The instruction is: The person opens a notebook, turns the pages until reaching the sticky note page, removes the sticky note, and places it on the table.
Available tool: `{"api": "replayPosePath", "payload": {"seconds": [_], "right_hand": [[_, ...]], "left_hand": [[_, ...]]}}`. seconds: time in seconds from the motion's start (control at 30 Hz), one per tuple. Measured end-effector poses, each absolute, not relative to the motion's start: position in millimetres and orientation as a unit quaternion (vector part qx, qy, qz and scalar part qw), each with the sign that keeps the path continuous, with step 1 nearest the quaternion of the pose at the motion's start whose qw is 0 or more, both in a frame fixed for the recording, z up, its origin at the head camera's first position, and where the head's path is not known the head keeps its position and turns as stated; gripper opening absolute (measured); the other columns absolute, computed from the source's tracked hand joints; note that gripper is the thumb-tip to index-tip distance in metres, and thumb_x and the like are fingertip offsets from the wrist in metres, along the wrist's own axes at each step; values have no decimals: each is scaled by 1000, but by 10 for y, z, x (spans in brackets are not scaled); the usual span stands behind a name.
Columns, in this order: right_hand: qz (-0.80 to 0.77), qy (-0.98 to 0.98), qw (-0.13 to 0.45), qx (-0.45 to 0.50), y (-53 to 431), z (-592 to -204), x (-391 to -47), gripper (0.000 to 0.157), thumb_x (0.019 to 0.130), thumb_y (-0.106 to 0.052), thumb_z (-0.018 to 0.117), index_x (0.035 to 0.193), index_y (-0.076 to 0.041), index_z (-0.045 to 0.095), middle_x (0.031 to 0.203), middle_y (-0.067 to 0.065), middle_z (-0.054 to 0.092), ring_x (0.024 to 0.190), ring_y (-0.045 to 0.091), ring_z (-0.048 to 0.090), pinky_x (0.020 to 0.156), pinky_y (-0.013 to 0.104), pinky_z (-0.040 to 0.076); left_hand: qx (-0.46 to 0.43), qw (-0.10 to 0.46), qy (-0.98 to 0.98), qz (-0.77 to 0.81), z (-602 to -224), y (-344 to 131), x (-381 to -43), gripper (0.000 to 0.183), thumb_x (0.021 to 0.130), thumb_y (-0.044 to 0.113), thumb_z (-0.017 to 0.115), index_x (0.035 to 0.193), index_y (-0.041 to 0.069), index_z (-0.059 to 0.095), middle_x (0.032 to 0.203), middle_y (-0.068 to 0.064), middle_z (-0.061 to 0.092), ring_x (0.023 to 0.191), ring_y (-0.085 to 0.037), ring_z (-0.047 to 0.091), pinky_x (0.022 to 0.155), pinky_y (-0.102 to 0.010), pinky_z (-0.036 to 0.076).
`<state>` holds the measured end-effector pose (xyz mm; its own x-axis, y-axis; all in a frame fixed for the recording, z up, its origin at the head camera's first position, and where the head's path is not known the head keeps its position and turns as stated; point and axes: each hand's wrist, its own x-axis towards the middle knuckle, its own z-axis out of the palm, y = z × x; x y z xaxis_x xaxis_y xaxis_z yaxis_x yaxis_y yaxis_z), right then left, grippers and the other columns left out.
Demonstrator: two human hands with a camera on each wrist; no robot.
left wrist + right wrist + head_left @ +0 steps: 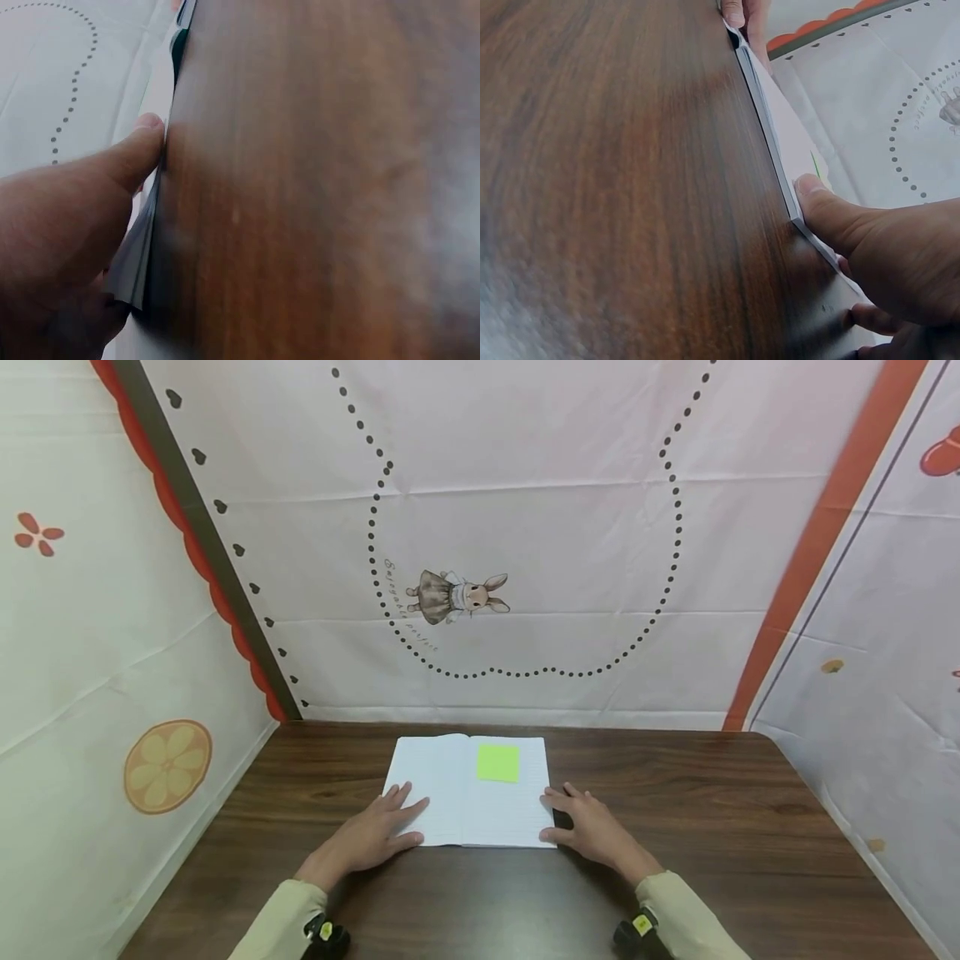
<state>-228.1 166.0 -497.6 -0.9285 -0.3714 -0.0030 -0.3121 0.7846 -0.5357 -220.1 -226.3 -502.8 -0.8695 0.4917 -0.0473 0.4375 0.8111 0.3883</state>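
An open notebook [442, 793] with lined white pages lies flat on the table. A yellow-green sticky note [498, 763] is on its right page, near the top. My left hand [378, 831] rests with spread fingers over the lower left of the left page. In the left wrist view its thumb [142, 142] lies on the page by the near edge. My right hand [588, 827] touches the right edge of the notebook. Its thumb [821, 202] presses on the lower right corner in the right wrist view, with other fingers beyond the edge, partly hidden.
The dark brown wooden table [697, 827] extends around the notebook. A white printed cloth [555, 577] with a rabbit figure hangs behind it, and more printed cloth flanks the table on both sides.
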Motion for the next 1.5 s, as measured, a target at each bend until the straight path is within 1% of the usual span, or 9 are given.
{"api": "replayPosePath", "payload": {"seconds": [0.27, 0.6, 0.7, 0.77, 0.9, 1.03, 1.17, 1.37, 1.5], "right_hand": [[-266, 943, 55, -192, 1609, -4962, -2306, 67, 88, -40, 79, 142, -7, 61, 152, 9, 54, 149, 41, 35, 119, 63, 27], [-192, 944, 40, -266, 1584, -4870, -2398, 61, 91, -43, 76, 137, -5, 65, 144, 13, 61, 138, 43, 49, 109, 60, 43], [-143, 941, 38, -304, 1573, -4775, -2455, 56, 93, -43, 74, 132, -4, 68, 137, 15, 65, 128, 38, 60, 105, 53, 50], [-114, 937, 45, -326, 1559, -4692, -2510, 51, 94, -42, 73, 127, -4, 70, 126, 13, 71, 112, 29, 68, 98, 48, 55], [-97, 932, 59, -345, 1489, -4534, -2671, 45, 93, -40, 75, 121, -5, 74, 110, 7, 76, 86, 14, 65, 87, 41, 58], [-116, 935, 44, -333, 1345, -4460, -2852, 48, 92, -44, 76, 123, -7, 74, 117, 6, 75, 102, 18, 69, 96, 42, 56], [-120, 934, 6, -338, 1173, -4509, -3007, 51, 88, -47, 78, 124, -11, 74, 125, 4, 73, 119, 24, 65, 102, 44, 52], [-125, 929, -49, -344, 964, -4669, -3142, 51, 84, -45, 83, 119, -10, 75, 120, 4, 75, 113, 24, 68, 99, 43, 54], [-117, 934, -75, -328, 892, -4741, -3163, 46, 81, -46, 85, 109, -11, 77, 110, 2, 77, 102, 23, 70, 90, 41, 57]], "left_hand": [[221, 78, 951, 199, -5012, -2306, -2160, 66, 102, 55, 54, 156, 19, 45, 168, -19, 22, 156, -41, 15, 122, -62, 20], [214, 70, 954, 198, -5007, -2347, -2138, 67, 101, 56, 56, 155, 18, 47, 167, -20, 24, 155, -42, 17, 118, -67, 23], [211, 72, 954, 198, -5008, -2356, -2145, 68, 100, 57, 55, 155, 19, 46, 167, -19, 23, 155, -41, 16, 118, -67, 24], [211, 73, 954, 199, -5009, -2358, -2150, 68, 100, 58, 55, 155, 19, 46, 167, -19, 23, 156, -40, 16, 118, -68, 24], [212, 73, 953, 201, -5009, -2360, -2155, 68, 100, 57, 55, 155, 18, 46, 167, -19, 23, 156, -40, 16, 117, -68, 24], [215, 72, 952, 204, -5010, -2361, -2162, 67, 101, 55, 56, 155, 18, 46, 167, -19, 22, 156, -40, 15, 118, -67, 23], [215, 71, 953, 202, -5012, -2360, -2170, 67, 101, 56, 56, 155, 18, 45, 168, -18, 22, 156, -39, 15, 119, -66, 23], [221, 71, 951, 205, -5037, -2325, -2177, 67, 100, 56, 56, 156, 20, 45, 168, -18, 21, 156, -39, 15, 120, -65, 23], [230, 69, 948, 209, -5059, -2282, -2178, 66, 101, 55, 56, 156, 20, 45, 168, -18, 21, 156, -39, 15, 119, -65, 23]]}}
